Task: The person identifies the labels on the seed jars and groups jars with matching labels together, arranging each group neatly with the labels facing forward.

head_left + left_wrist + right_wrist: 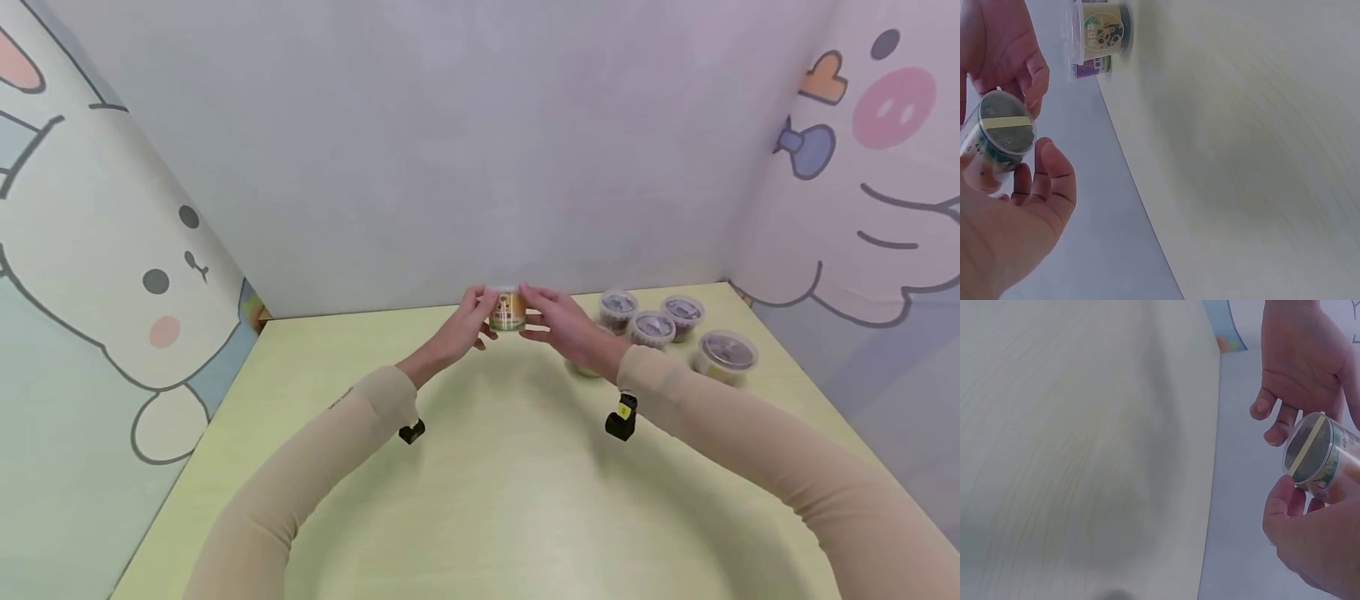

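Both hands hold a small clear plastic jar (508,310) with a printed orange-and-green label, raised over the far part of the table. My left hand (457,328) grips its left side, thumb high on the wall and fingers curled beneath. From the other side, my right hand (564,323) holds it the same way. In the left wrist view the jar's dark base (1009,134) shows, crossed by a pale yellow strip. The right wrist view shows that base from the other side, with right-hand fingers (1282,500) at its edge.
Several lidded round tubs stand at the table's back right, among them a larger tub (726,356) and a small tub (653,329). One tub (588,367) is partly hidden by my right wrist. A pale wall (465,167) rises behind the table (480,483), with cartoon-printed side walls.
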